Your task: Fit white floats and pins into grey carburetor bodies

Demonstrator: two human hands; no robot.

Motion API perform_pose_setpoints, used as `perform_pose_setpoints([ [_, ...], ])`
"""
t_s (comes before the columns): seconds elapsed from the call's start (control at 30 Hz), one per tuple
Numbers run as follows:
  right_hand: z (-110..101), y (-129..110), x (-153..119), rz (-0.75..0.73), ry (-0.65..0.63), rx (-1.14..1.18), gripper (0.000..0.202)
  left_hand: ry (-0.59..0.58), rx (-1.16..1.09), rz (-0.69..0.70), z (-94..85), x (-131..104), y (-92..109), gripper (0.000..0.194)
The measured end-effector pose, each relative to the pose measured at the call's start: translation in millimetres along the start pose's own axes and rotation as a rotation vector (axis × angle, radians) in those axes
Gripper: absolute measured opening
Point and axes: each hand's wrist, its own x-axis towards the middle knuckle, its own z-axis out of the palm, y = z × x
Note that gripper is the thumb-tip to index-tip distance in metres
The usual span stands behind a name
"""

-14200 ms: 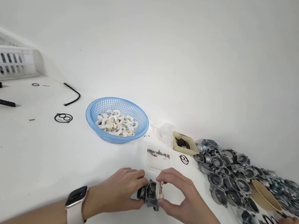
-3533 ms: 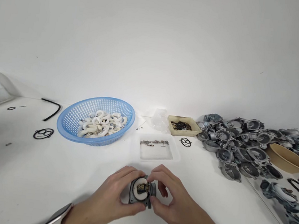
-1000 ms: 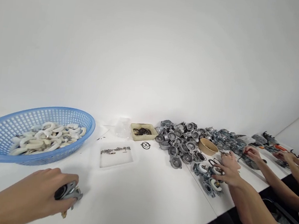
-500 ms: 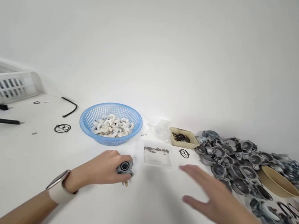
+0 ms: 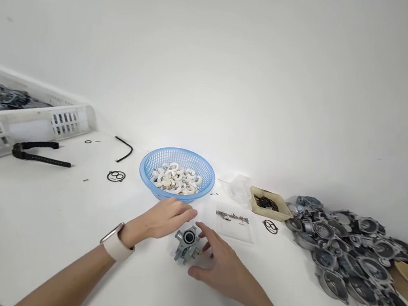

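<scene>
A grey metal housing with a round dark opening facing up stands on the white table. My left hand, with a watch at its wrist, hovers at the upper left of the housing, fingers extended and not wrapped round it. At the housing's right side is my right hand, thumb and fingers apart in a curve; whether the fingertips touch the metal cannot be told. Just behind the hands sits a blue basket of white curved parts.
Small metal pieces lie on a clear tray, beside a beige box of dark rings. Grey castings are heaped at the right. A white crate, black watch and black gasket are at the left.
My left hand has let go of the housing, which now stands on the table. My right hand has come in from the right to its side. The view has turned left.
</scene>
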Motion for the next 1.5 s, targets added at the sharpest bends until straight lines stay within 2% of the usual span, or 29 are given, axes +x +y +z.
perform_pose_setpoints([
  [0.1,15,-1,4,0.035,0.080,0.090,0.090,0.027,0.009,0.015,3.8,3,-2,0.050],
  [0.23,27,-7,14,-0.006,0.098,0.129,0.063,0.056,0.042,0.032,11.3,6,-2,0.049],
  [0.3,17,-7,14,-0.038,0.090,0.099,0.060,0.046,0.055,0.045,13.9,6,-2,0.050],
  [0.37,-2,-5,9,-0.064,0.061,-0.056,0.062,0.004,0.054,0.060,16.5,4,-1,0.054],
  [0.5,-43,1,-6,-0.081,-0.093,-0.389,0.068,-0.105,0.026,0.095,29.0,-1,4,0.047],
  [0.57,-55,2,-13,-0.068,-0.138,-0.430,0.066,-0.138,0.022,0.116,40.3,-4,9,0.059],
  [0.63,-61,2,-17,-0.057,-0.161,-0.464,0.064,-0.157,0.018,0.140,53.2,-5,14,0.071],
  [0.7,-62,0,-19,-0.057,-0.166,-0.488,0.060,-0.159,0.011,0.157,65.2,-5,17,0.075],
  [0.87,-62,-6,-17,-0.069,-0.150,-0.497,0.052,-0.119,0.006,0.169,82.4,-1,15,0.070],
  [1.0,-76,-13,-11,-0.095,-0.187,-0.507,0.054,-0.098,-0.004,0.183,88.0,-1,10,0.062],
  [1.1,-96,-30,11,-0.200,-0.079,-0.529,0.049,-0.088,-0.020,0.191,91.8,-2,10,0.061],
  [1.23,-108,-59,74,-0.272,0.059,-0.580,0.035,-0.070,-0.026,0.189,94.8,-4,12,0.060],
  [1.3,-102,-68,113,-0.267,0.062,-0.636,0.029,-0.067,-0.017,0.187,94.5,-4,12,0.062],
  [1.4,-86,-74,164,-0.182,0.031,-0.748,0.030,-0.070,0.009,0.188,91.5,-3,14,0.067],
  [1.5,-74,-72,198,-0.072,0.018,-0.839,0.031,-0.080,0.038,0.200,87.4,-3,15,0.067],
])
